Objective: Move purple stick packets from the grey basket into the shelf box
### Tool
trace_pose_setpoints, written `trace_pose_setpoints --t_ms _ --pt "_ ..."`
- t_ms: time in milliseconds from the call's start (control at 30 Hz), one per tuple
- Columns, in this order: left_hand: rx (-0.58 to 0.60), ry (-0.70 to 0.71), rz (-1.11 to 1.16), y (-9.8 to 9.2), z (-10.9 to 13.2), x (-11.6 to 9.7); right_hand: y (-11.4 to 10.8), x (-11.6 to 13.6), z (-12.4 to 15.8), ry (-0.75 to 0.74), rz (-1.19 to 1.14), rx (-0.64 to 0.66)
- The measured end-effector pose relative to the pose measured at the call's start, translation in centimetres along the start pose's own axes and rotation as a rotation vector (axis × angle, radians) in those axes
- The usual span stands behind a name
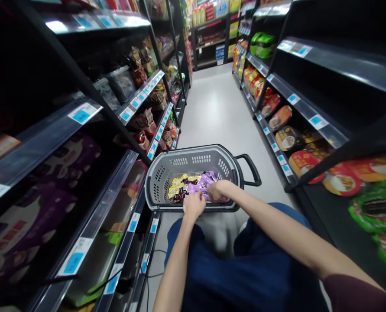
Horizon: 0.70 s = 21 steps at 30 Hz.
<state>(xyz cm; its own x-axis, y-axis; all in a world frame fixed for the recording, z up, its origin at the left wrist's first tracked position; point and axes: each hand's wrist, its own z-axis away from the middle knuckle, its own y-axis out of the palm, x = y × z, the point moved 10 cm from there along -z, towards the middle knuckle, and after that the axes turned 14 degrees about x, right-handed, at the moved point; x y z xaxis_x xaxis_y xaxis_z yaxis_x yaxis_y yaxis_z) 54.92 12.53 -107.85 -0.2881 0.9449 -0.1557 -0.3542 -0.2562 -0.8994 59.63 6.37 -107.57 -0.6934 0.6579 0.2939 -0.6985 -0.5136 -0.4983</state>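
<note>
A grey plastic shopping basket [160,173] stands on the aisle floor in front of my knees. It holds several small snack packets, purple ones [201,183] and yellow ones [177,184]. Both my hands reach down into it. My left hand [193,205] lies knuckles up at the near rim, fingers curled down among the packets. My right hand [219,190] is closed over the purple packets just to its right. What the fingers grip is hidden from view.
Dark shelves line both sides of the aisle. Purple boxes [54,182] and bagged snacks [144,121] fill the left shelves, bowl noodles [296,160] the right. The basket's black handle [251,169] sticks out to the right. Grey floor [215,108] runs ahead to more shelving.
</note>
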Motion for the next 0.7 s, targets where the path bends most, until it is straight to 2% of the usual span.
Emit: trace_pose_setpoints --t_ms 67,133,200,233,333,433,500,567,700 --pt "0.002 -0.012 0.006 0.1 -0.1 0.0 -1.4 0.0 1.4 -0.064 0.025 -0.071" --pt "0.003 -0.019 0.017 0.1 -0.2 0.1 -3.3 -0.4 3.0 -0.134 0.037 -0.211" --pt "0.001 -0.013 0.029 0.2 -0.2 0.0 -4.5 -1.8 4.0 -0.124 0.031 -0.312" --pt "-0.001 -0.005 0.035 0.2 -0.1 0.0 -4.5 -2.7 4.1 -0.091 0.026 -0.321" --pt "-0.007 0.033 0.048 0.2 0.3 -0.3 -2.6 -4.7 2.4 0.009 0.014 -0.187" --pt "-0.014 0.056 0.055 0.1 0.7 -0.4 0.5 -4.7 0.2 -0.006 -0.029 0.006" --pt "-0.016 0.050 0.058 0.1 0.8 -0.4 1.8 -4.5 -1.0 -0.002 -0.051 0.086" --pt "-0.013 0.039 0.061 0.1 0.6 -0.3 2.2 -4.7 -1.9 0.040 -0.038 0.099" --pt "0.004 0.031 0.075 0.6 0.8 0.0 1.5 -5.8 -3.8 0.142 0.036 0.041"
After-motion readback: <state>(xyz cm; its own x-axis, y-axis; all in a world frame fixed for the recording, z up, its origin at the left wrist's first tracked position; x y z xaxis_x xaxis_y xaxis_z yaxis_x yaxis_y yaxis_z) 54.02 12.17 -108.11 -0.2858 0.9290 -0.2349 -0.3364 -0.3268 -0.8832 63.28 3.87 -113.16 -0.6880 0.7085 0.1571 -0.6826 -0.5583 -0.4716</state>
